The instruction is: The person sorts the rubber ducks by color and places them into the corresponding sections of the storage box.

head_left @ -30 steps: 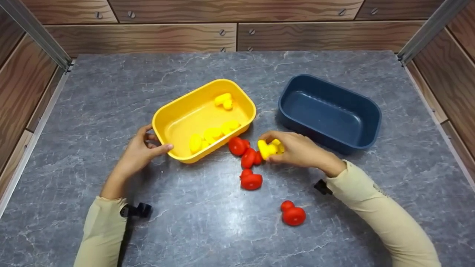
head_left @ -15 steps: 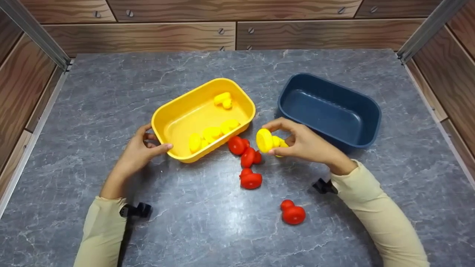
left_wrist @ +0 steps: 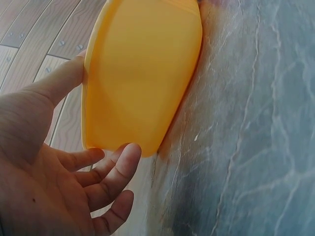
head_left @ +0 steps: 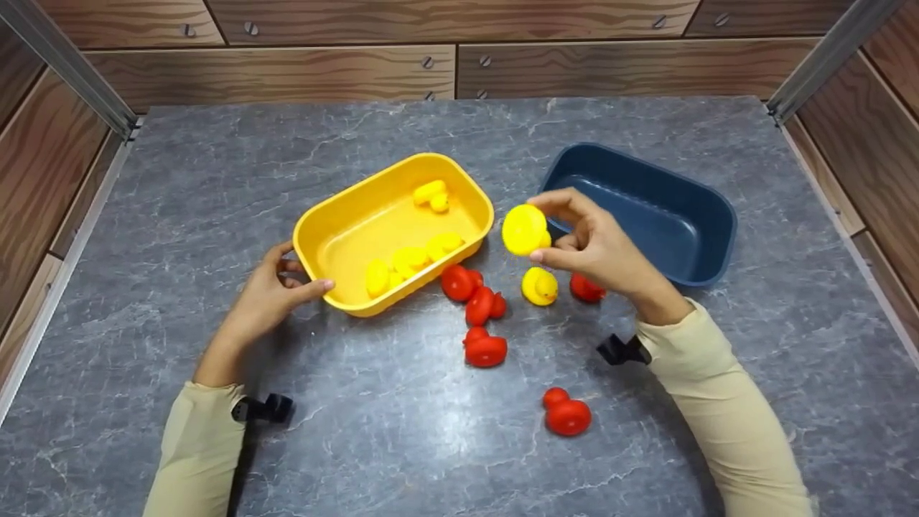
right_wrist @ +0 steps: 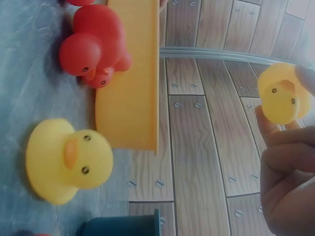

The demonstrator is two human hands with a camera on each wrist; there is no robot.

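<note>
My left hand (head_left: 269, 298) grips the near left corner of a yellow bin (head_left: 337, 194), thumb over the rim and fingers against the outside, as the left wrist view also shows. Several yellow rubber ducks (head_left: 431, 195) lie inside that bin. Raised between the two bins, my right hand (head_left: 599, 248) pinches a yellow rubber duck (head_left: 524, 230), its flat base towards the head camera; the right wrist view shows its face (right_wrist: 280, 101). Below it on the table sits another yellow duck (head_left: 538, 286), with a red duck (head_left: 587, 287) partly hidden by my right hand.
A dark blue bin (head_left: 707, 194) stands to the right, partly behind my right hand. Several red ducks (head_left: 486, 348) lie in front of the yellow bin, and another red duck (head_left: 568, 415) sits nearer on the grey marbled table (head_left: 373, 438). Wood-patterned panels (head_left: 344, 72) border the table.
My right hand has lifted the yellow duck up and away from the table, its base turning towards the camera. A yellow and a red duck beneath have come into view. My left hand stays put.
</note>
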